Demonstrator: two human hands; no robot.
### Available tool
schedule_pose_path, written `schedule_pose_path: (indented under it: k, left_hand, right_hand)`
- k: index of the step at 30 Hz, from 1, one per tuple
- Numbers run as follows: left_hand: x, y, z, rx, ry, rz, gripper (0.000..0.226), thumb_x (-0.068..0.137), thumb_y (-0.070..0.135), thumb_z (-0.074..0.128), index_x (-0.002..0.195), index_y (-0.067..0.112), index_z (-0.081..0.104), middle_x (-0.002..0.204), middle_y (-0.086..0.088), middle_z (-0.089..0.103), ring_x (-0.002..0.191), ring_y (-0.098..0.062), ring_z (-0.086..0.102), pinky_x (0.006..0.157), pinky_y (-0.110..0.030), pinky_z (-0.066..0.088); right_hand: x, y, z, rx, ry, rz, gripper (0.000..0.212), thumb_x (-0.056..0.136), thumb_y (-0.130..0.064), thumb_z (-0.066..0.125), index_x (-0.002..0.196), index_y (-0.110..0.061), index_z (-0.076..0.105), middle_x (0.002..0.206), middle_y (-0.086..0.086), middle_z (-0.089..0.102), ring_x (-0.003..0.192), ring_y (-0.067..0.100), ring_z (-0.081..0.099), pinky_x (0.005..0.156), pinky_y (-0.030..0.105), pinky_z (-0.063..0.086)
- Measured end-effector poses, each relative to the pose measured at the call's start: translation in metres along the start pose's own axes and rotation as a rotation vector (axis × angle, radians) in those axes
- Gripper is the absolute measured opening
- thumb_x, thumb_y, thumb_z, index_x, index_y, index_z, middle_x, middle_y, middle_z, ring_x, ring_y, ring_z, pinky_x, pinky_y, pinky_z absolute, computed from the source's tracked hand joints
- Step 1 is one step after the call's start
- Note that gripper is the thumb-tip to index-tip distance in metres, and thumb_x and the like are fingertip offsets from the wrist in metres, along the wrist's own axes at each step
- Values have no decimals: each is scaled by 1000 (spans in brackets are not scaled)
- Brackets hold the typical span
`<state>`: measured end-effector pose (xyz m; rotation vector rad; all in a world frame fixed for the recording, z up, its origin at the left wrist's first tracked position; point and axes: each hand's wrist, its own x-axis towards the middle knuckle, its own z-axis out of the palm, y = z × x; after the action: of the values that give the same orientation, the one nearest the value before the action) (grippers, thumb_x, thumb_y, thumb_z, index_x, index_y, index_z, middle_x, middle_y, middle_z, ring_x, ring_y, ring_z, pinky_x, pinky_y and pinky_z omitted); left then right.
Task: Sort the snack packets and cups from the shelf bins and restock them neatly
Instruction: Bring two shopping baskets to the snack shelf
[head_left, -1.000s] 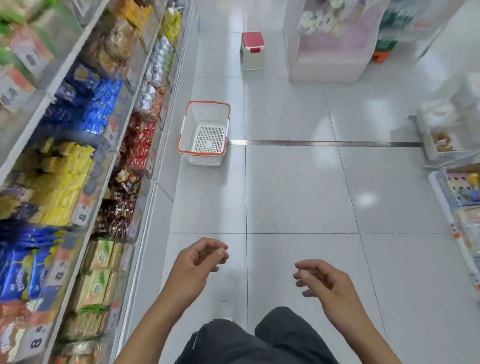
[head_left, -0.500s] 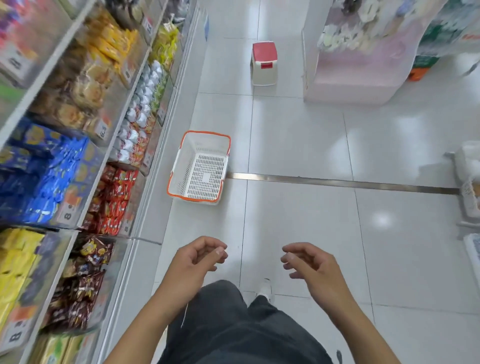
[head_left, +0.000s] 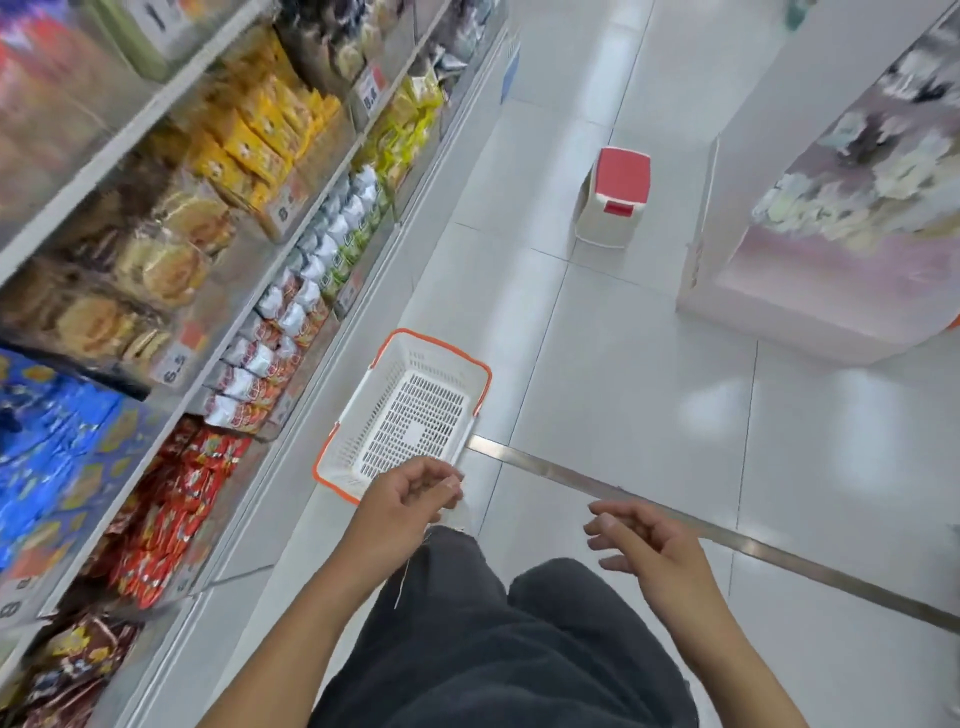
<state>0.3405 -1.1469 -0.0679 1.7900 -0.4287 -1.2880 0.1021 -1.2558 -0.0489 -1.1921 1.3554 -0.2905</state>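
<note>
Our left hand (head_left: 402, 501) & right hand (head_left: 641, 545) hang loosely curled, holding nothing, w/ white orange-rimmed plastic basket (head_left: 410, 410) just ahead on floor.

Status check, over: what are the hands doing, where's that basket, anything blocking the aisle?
Left hand and right hand empty, loosely curled. Basket empty on the floor beside the snack shelf. Red-topped stool farther down the aisle.

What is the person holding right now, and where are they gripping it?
Nothing: the left hand and right hand hang loosely curled and empty.
</note>
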Motion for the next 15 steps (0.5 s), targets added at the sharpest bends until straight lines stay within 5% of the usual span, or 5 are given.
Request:
schedule_pose_path:
  k: [8, 15]
  left_hand:
    - [136, 71, 20, -104, 125, -48, 10, 95, 17, 63, 93, 22, 71, 89, 3, 75, 90, -11, 70, 82, -27, 55]
    - [196, 53, 41, -318, 472, -244, 9, 94, 20, 65, 91, 26, 70, 89, 4, 75, 89, -10, 70, 80, -24, 53]
  right_hand:
    - [161, -74, -28, -201, -143, 46, 13, 93, -7, 64, 95, -15, 74, 86, 6, 75, 81, 20, 72, 74, 31, 59]
    - [334, -138, 13, -537, -545, 12, 14, 94, -8, 63, 93, -16, 74, 84, 5, 74, 78, 17, 70, 74, 31, 57]
